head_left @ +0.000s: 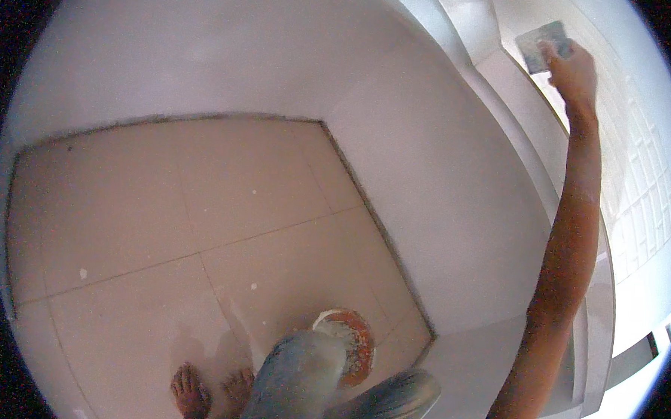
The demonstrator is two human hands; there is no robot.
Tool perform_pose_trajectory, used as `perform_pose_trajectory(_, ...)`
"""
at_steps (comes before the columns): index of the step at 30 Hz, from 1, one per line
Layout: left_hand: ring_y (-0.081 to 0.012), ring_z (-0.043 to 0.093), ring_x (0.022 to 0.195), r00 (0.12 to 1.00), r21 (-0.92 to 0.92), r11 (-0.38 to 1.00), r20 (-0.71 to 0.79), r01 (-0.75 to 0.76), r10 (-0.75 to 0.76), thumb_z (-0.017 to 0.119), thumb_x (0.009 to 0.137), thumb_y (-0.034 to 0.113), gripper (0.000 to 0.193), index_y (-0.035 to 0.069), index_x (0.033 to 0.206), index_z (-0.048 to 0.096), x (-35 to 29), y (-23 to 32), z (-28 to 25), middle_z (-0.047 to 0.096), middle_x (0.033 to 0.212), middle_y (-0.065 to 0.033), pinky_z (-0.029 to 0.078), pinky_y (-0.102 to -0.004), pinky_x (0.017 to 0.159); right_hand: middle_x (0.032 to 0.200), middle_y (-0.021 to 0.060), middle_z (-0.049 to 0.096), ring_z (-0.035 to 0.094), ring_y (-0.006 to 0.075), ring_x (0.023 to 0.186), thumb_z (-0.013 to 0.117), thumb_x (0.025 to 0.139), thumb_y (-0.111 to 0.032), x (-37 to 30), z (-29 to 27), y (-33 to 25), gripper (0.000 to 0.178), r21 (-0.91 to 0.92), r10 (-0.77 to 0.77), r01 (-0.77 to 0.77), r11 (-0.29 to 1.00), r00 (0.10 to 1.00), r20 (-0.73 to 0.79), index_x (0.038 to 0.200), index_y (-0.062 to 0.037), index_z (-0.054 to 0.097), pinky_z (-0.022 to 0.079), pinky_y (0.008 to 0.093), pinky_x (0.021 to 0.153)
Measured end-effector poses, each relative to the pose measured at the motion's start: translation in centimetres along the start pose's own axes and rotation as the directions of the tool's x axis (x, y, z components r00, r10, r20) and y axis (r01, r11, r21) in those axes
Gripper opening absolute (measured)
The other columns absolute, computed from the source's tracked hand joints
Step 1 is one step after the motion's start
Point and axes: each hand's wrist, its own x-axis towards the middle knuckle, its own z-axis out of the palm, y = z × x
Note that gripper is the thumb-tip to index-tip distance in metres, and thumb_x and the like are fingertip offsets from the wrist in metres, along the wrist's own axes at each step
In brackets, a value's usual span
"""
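Flat grey trowel blade raised against white wall.

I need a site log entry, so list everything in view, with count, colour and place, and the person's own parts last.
flat blade tool: one, grey, upper right, held against the wall
walls: white, smooth, meeting in a corner beyond the floor
floor tiles: several, beige, large squares with a few white specks, left and centre
bowl: one, orange rim, pale paste inside, on the floor by the wall base, partly hidden by a knee
window grille: one, white, far right
right hand: one, raised high at upper right, gripping the flat blade tool
right forearm: one, bare, rising from the lower edge
knees: two, in grey-blue trousers, bottom centre
feet: two, bare, on the tiles at bottom
left hand: not in view
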Motion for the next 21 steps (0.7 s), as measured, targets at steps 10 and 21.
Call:
perform_pose_trajectory(10, -0.0414, 0.043, 0.127, 0.945, 0.041, 0.990, -0.293, -0.137, 0.143, 0.053, 0.088, 0.017, 0.053, 0.003, 0.137, 0.044, 0.6, -2.2, 3.7, 0.048, 0.136, -0.0215, 0.030, -0.0547, 0.108, 0.085, 0.0102, 0.068, 0.061, 0.0192, 0.070, 0.070, 0.081, -0.041, -32.3, -4.8, -6.0, 0.044, 0.436, -0.176, 0.011, 0.900, 0.923, 0.341, 0.104, -0.0034, 0.068, 0.048, 0.0315, 0.062)
perform_pose_trajectory(21, -0.0386, 0.045, 0.121, 0.949, 0.132, 0.989, -0.298, -0.071, 0.107, 0.055, 0.087, 0.016, 0.049, 0.003, 0.133, 0.047, 2.4, 0.5, 3.6, 0.051, 0.130, -0.0197, 0.032, -0.0520, 0.104, 0.099, 0.0152, 0.069, 0.065, 0.0300, 0.093, 0.075, 0.076, -0.037, -53.0, 10.7, 11.0, 0.046, 0.496, -0.484, -0.256, 0.830, 0.112, 0.868, 0.111, -0.0073, 0.068, 0.049, 0.0400, 0.083)
